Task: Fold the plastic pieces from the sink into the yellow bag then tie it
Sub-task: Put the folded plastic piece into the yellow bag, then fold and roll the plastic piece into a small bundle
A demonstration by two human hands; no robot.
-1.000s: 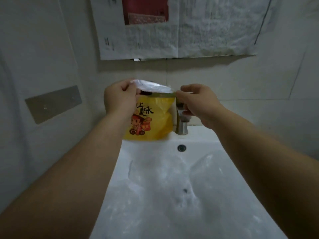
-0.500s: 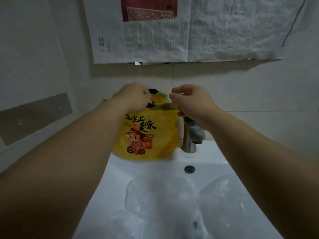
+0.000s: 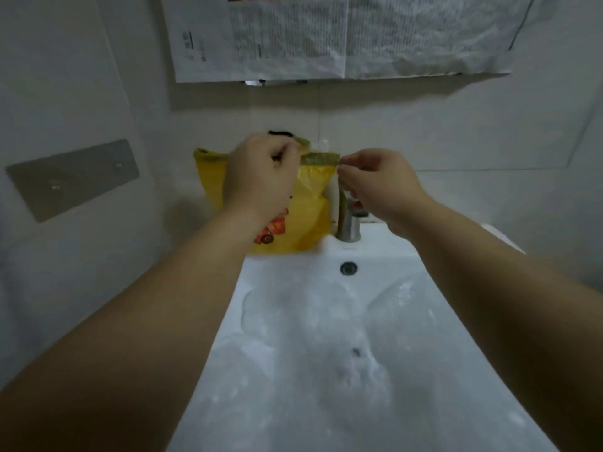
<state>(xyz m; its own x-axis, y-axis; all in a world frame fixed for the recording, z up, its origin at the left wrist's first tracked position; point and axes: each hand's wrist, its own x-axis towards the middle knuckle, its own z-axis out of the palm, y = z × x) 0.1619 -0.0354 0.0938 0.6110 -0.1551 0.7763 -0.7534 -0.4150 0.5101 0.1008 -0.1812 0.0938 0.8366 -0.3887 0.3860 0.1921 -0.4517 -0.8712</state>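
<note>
The yellow bag (image 3: pixel 310 223) stands on the sink's (image 3: pixel 375 247) back ledge near its back-left corner, close to the wall and just left of the faucet (image 3: pixel 347 223). The left hand (image 3: pixel 261 177) is curled over the bag's top edge and grips it near the middle. Its fingertips are hidden, so how much film it holds cannot be told. A scrap of clear plastic (image 3: pixel 321 145) shows above the mouth between the two hands. The right hand (image 3: pixel 378 184) pinches the right end of the greenish top band between thumb and fingers. The likeliest trouble is a slip: the band is thin, slick film, and a sideways pull on so small a pinch could free it and let the mouth spring open. The scrap at the top could then push back out, or get caught in the knot. The bag is light and stands on a narrow ledge, so an uneven tug could tip it forward into the basin or off the ledge's left end. Its right side could also snag on the faucet. What look like clear plastic pieces (image 3: pixel 293 337) lie in the basin, so tying now would probably leave them out.
</note>
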